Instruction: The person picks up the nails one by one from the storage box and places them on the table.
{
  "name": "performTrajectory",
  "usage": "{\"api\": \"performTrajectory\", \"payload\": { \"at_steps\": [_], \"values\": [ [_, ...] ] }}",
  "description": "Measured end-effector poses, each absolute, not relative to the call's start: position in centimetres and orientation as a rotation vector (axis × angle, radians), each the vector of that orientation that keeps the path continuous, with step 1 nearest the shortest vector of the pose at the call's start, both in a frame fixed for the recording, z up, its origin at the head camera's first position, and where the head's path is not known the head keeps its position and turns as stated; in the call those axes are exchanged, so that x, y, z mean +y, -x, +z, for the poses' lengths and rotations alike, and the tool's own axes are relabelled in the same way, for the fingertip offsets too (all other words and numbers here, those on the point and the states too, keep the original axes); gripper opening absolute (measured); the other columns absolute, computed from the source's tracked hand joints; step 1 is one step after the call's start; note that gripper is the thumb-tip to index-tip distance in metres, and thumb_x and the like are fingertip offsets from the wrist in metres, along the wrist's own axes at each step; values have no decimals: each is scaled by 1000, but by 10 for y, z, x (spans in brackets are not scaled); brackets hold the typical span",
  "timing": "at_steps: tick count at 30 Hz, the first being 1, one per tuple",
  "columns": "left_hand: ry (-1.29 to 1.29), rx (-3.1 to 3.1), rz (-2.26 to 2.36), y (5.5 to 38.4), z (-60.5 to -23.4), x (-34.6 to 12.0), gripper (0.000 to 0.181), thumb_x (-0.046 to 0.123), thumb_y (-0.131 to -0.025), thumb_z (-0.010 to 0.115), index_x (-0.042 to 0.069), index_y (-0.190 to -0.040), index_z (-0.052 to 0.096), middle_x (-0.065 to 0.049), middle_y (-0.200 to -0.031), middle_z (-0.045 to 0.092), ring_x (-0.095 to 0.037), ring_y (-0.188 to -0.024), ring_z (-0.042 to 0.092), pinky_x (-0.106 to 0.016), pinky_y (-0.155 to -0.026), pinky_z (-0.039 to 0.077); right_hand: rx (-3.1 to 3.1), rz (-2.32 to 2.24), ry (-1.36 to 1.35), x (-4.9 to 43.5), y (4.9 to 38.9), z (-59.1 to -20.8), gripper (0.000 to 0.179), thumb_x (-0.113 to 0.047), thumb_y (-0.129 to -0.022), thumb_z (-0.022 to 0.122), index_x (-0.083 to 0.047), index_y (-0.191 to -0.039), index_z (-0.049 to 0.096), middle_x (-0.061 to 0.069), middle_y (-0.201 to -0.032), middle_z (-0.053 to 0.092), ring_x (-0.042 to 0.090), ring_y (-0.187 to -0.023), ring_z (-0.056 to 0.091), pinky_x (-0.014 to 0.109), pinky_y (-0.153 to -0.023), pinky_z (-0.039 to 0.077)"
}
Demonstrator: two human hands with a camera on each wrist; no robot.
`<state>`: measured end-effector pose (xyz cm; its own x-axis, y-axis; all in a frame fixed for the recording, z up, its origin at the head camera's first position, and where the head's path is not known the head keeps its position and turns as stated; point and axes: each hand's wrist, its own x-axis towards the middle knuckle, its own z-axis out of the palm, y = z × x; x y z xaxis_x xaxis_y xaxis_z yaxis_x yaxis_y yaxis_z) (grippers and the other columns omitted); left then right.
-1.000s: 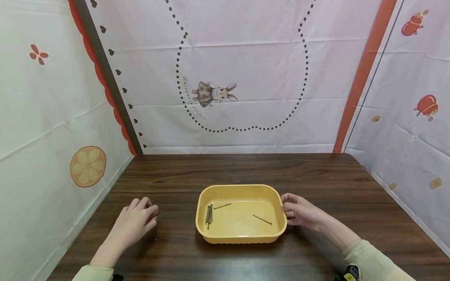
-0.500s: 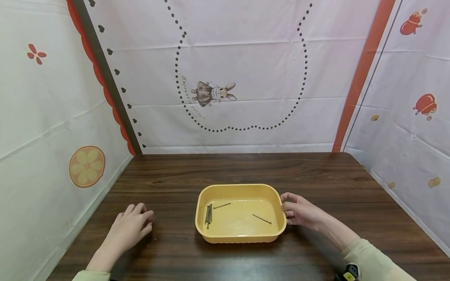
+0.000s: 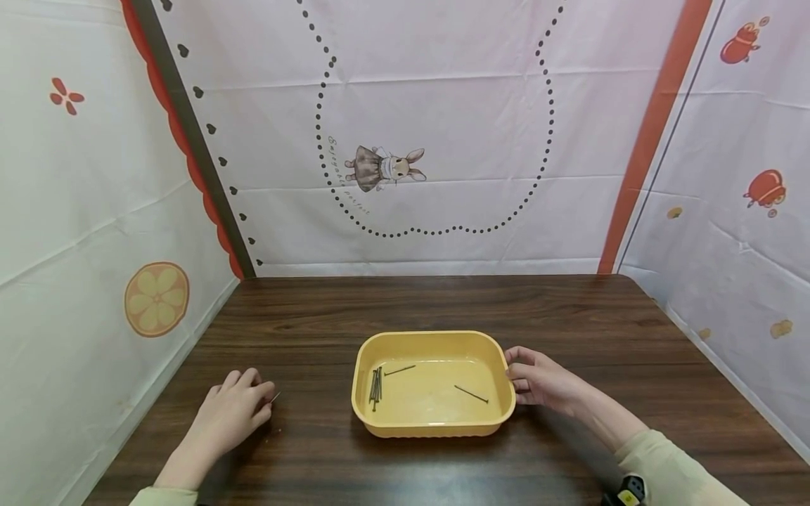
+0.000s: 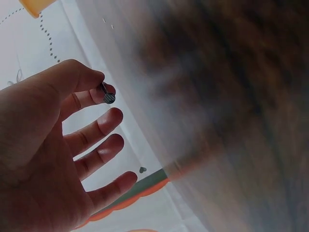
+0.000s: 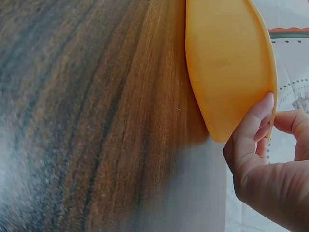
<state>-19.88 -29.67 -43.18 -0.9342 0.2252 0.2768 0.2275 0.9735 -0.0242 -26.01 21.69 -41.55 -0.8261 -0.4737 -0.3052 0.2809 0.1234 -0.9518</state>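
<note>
My left hand [image 3: 230,409] is low over the table, left of the yellow tray [image 3: 430,395]. Its thumb and index finger pinch a nail [image 4: 109,98], whose ridged round head shows in the left wrist view while the other fingers are spread apart. My right hand [image 3: 545,381] grips the tray's right rim, with thumb and fingers on opposite sides of the wall. Inside the tray, several dark nails [image 3: 376,388] lie bunched at the left end. One loose nail [image 3: 400,370] lies right beside the bunch, and another nail [image 3: 471,394] slants near the right end.
The dark wood table [image 3: 329,309] runs back to a printed white cloth [image 3: 468,140], which also hangs along both sides. Tiny specks [image 3: 280,430] dot the tabletop just right of the left hand.
My left hand has shifted slightly left and toward me, and the nail in its fingertips now shows more plainly. The right hand and tray have stayed in place.
</note>
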Motion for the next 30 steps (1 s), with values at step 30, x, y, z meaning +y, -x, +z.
{"api": "performTrajectory", "payload": {
  "at_steps": [30],
  "values": [
    [347, -2903, 57, 202, -436, -301, 29, 23, -78, 78, 30, -70, 51, 6, -86, 48, -20, -85, 45, -44, -62, 43, 1853, -1759, 170, 217, 261, -415, 25, -9, -93, 51, -8, -115, 39, 0, -87, 59, 9, -75, 61, 22, -68, 57]
  ]
}}
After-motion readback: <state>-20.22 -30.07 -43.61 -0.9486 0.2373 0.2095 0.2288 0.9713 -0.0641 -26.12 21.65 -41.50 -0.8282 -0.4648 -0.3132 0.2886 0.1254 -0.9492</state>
